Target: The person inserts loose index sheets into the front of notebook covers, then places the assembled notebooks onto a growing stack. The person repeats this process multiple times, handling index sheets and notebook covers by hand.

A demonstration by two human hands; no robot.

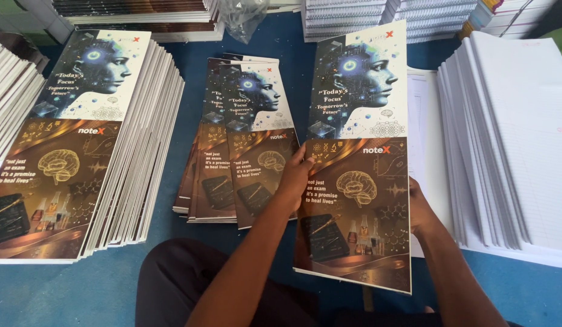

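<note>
A long printed cover sheet (356, 157), pale with a head drawing on its upper half and brown with a brain drawing on its lower half, is held up between both hands, a little tilted, over the blue floor (63, 290). The left hand (295, 178) takes its left edge about halfway down, thumb on the printed face and the other fingers behind, so this grip is closed on the sheet. The right hand (419, 207) is on the right edge, mostly hidden behind the sheet; it touches the sheet, but how its fingers are set cannot be told.

Just left of the held sheet lies a small fanned stack of like covers (232, 145), partly under the left hand. Farther left is a tall stepped pile of covered booklets (111, 157). To the right, just beside the sheet, stand stacks of white ruled paper (511, 139). More bundles of paper (353, 15) lie along the top edge.
</note>
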